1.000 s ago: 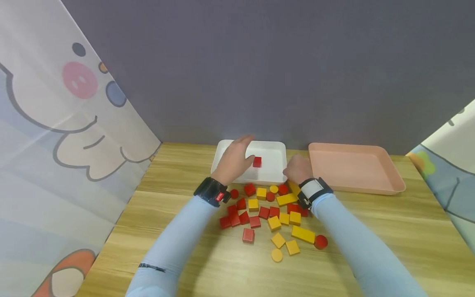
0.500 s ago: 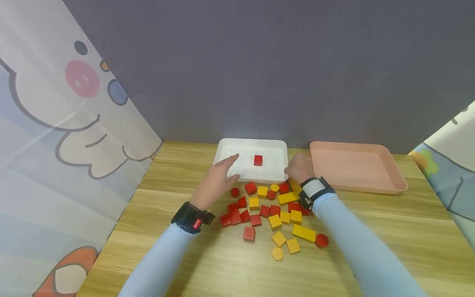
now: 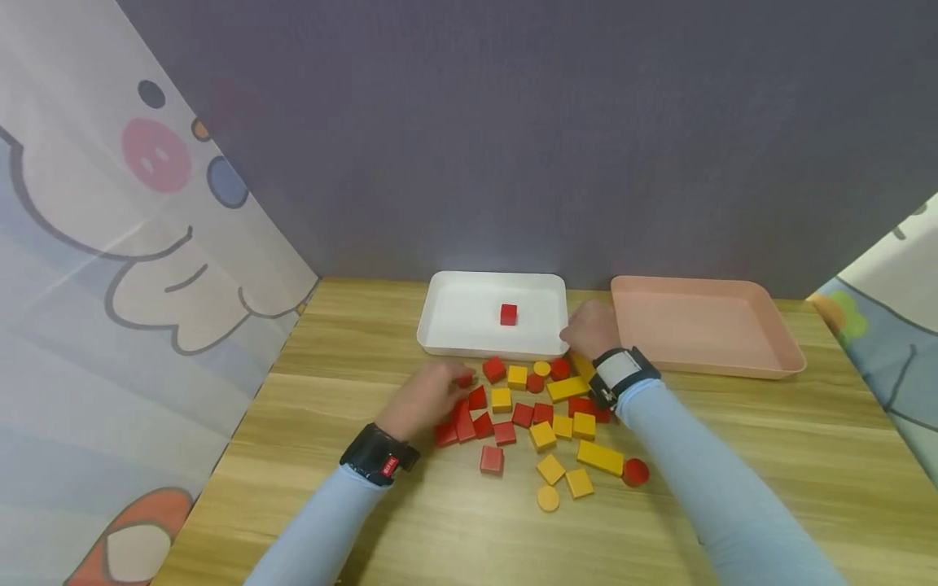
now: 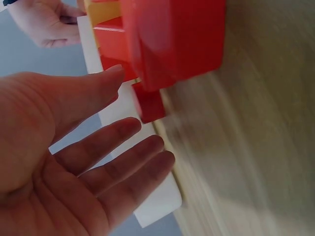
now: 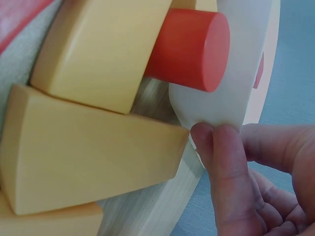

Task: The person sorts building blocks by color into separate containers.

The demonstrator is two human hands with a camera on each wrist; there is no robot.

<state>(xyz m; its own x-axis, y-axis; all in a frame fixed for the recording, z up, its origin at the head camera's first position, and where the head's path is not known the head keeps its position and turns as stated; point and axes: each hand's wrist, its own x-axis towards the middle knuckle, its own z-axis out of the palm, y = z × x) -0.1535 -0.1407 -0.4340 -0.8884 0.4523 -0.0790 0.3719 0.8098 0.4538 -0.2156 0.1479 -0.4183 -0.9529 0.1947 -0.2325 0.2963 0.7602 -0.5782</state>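
My left hand (image 3: 419,400) is at the left side of the block pile, its fingertips beside a red cylinder (image 3: 465,379). In the left wrist view the thumb and fingers stay apart, with the red cylinder (image 4: 149,103) just beyond them. At the near right corner of the white tray (image 3: 458,348), my right hand (image 3: 592,329) pinches the rim between thumb and fingers, as the right wrist view shows the tray wall (image 5: 216,110) there. One red cube (image 3: 509,315) lies inside the tray.
Several red and yellow blocks lie loose in front of the tray, among them a yellow bar (image 3: 600,457) and a red disc (image 3: 635,472). A pink tray (image 3: 707,368) stands to the right. Behind both trays rises a grey panel (image 3: 513,146).
My left hand has come back from above the white tray, out to the left and down to the red cylinder. My right hand has stayed at the tray's corner.
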